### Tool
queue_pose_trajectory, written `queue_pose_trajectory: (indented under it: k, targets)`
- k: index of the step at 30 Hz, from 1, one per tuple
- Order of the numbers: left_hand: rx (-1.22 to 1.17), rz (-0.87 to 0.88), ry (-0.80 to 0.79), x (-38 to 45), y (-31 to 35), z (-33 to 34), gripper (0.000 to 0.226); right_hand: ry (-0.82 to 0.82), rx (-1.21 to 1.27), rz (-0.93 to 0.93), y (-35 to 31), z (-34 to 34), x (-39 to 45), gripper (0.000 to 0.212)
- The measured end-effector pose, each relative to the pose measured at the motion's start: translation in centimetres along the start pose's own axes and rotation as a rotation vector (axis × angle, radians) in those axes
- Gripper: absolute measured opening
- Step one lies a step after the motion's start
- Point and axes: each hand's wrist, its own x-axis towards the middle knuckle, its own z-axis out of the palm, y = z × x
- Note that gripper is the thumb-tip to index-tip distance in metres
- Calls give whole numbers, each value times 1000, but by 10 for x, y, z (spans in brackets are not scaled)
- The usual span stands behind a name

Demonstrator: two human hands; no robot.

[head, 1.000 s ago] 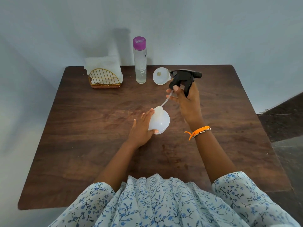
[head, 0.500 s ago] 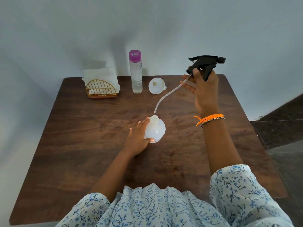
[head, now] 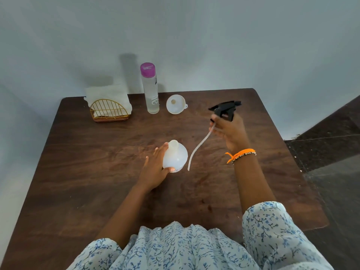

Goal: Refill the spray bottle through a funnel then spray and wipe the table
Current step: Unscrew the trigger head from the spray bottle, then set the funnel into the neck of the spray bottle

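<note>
At mid-worktop (head: pixel 97 172), the left hand (head: pixel 153 172) holds the white spray bottle (head: pixel 175 157) upright, fingers (head: pixel 160 151) fairly straight along its left side, thumb pressed against its near base; the neck stands uncapped. To the right, above the surface, the right hand (head: pixel 229 131) grips the black trigger head (head: pixel 225 111), fingers curled round its collar; the dip tube (head: pixel 196 149) hangs free, its end just beside the bottle. Along the far edge stand the white funnel (head: pixel 176 104), a clear pink-capped bottle (head: pixel 150 88) and a wire napkin holder (head: pixel 108 110).
</note>
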Motion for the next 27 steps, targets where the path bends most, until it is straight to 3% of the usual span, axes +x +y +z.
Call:
queue_pose_trajectory:
  k: [5, 10, 15, 19, 27]
  targets:
    - [-13, 19, -8, 0, -2, -1, 76, -3, -38, 276, 63, 8, 4, 37]
    - [-26, 29, -15, -1, -3, -2, 75, 69, -46, 378, 109, 15, 9, 44]
    - [-23, 20, -13, -2, -2, -3, 74, 153, -71, 373, 127, 21, 11, 52]
    - [-38, 8, -14, -1, -2, -3, 75, 200, -285, 348, 131, 23, 9, 61]
    - [-82, 21, 33, 3, -1, -7, 79, 108, -524, 325, 126, 23, 1, 77]
